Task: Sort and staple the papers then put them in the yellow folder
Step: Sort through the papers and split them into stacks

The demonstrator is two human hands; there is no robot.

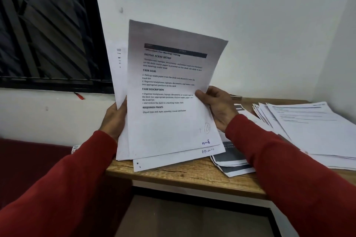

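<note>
While sorting, I keep held sheets (169, 92) upright at frame centre: left hand (113, 117) grips left edge, right hand (217, 107) pinches right edge. Check handwritten page numbers; loose papers (308, 127) wait on bench (183, 175), right.

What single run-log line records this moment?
stage: sorting | left hand: holds rear sheets | right hand: holds front sheet | loose papers: on wooden desk | stapling: not yet

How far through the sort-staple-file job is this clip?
Early, still sorting. Both hands, left hand and right hand, hold up numbered sheets. Loose papers lie spread on the wooden desk. No stapling is evident, and no yellow folder is in view.
</note>
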